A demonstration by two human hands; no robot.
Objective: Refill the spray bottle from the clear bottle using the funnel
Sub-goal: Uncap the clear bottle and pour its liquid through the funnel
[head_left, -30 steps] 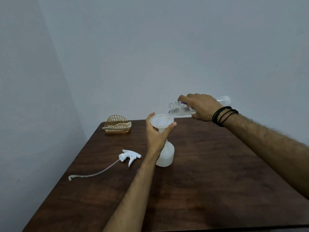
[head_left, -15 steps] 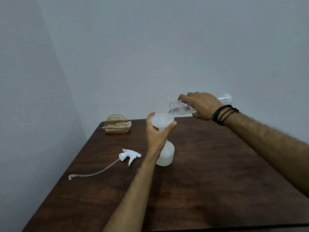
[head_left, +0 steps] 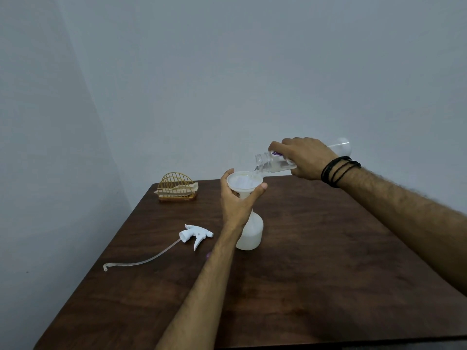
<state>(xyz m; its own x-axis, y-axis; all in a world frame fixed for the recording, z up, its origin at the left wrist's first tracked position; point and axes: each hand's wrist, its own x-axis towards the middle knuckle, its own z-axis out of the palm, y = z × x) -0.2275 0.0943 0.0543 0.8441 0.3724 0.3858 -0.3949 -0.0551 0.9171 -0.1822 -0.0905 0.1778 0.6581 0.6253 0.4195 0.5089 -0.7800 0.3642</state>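
A white spray bottle body (head_left: pixel 250 233) stands on the dark wooden table (head_left: pixel 316 261) with a white funnel (head_left: pixel 243 182) in its neck. My left hand (head_left: pixel 237 200) grips the funnel under its rim with thumb and fingers. My right hand (head_left: pixel 304 157) holds the clear bottle (head_left: pixel 271 162) tilted almost level, its open mouth just above the funnel's right rim. Liquid runs from the mouth into the funnel. The bottle's base (head_left: pixel 341 145) sticks out behind my right hand.
The white spray trigger head (head_left: pixel 195 234) with its long clear dip tube (head_left: pixel 141 261) lies on the table left of the bottle. A gold wire napkin holder (head_left: pixel 177 188) sits at the far left corner. A small purple thing peeks out by my left forearm.
The clear bottle's base has risen slightly, so the bottle tips more steeply. Both hands otherwise stay where they were.
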